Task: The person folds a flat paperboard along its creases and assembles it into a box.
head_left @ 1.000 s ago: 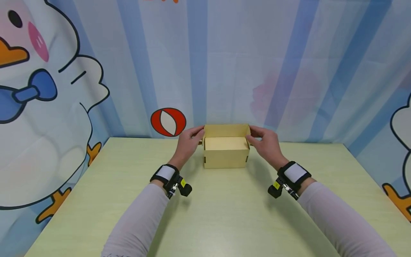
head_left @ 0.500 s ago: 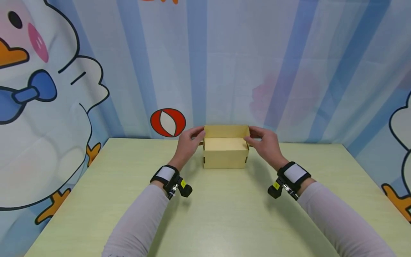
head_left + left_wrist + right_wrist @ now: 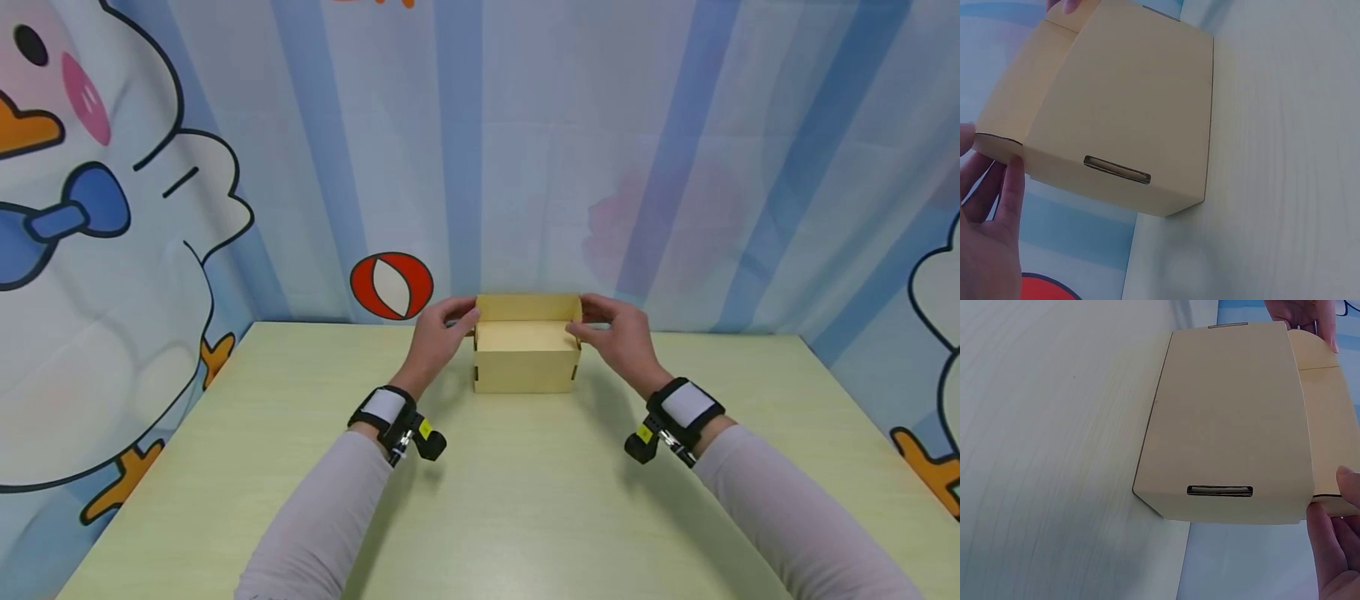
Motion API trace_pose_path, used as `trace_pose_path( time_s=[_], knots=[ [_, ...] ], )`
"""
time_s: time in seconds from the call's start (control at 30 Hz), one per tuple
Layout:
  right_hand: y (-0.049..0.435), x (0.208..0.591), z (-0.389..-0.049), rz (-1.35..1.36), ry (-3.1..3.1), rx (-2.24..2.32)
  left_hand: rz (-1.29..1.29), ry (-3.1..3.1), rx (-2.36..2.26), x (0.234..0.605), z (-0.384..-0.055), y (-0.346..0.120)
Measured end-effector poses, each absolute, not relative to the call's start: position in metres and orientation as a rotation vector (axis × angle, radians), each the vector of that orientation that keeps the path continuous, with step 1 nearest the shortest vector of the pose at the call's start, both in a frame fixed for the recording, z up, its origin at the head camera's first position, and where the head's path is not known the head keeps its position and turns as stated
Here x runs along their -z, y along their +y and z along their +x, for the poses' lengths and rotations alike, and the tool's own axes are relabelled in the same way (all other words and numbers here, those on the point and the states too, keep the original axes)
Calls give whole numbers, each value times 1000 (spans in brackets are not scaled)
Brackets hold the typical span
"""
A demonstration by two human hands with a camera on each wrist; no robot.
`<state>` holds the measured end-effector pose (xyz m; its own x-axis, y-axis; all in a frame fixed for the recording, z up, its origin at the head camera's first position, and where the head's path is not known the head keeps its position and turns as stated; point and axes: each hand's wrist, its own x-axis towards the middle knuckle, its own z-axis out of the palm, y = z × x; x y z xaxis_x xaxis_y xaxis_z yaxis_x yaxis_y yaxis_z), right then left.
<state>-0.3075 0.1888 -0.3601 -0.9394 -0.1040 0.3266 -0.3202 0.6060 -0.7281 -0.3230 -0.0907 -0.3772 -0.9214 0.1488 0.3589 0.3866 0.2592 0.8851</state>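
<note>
A small plain cardboard box stands near the far edge of the table, its lid raised at the back. Slots show at the side edges of its front, one clearly in the left wrist view beside the box's corner. My left hand pinches the lid's left side flap, thumb at its upper edge and fingers underneath. On the other side my right hand pinches the right side flap between thumb and fingers. The right thumb reaches a little over the inside of the box.
The pale wooden table extends toward me and to both sides. Right behind its far edge hangs a striped blue curtain printed with cartoon ducks and a red-and-white ball. A wrist camera hangs below my left wrist.
The right thumb has shifted slightly left, further over the box's inside. The raised lid's top edge sits marginally lower. Both hands keep their grip and the box stays in place.
</note>
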Motion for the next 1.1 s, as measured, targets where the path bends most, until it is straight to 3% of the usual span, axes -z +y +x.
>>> trace_pose_path(
  time_s=[1.1],
  knots=[
    [209,378,-303,601,-2565,-1185,-649,-2436,1602,389,-317,-101]
  ],
)
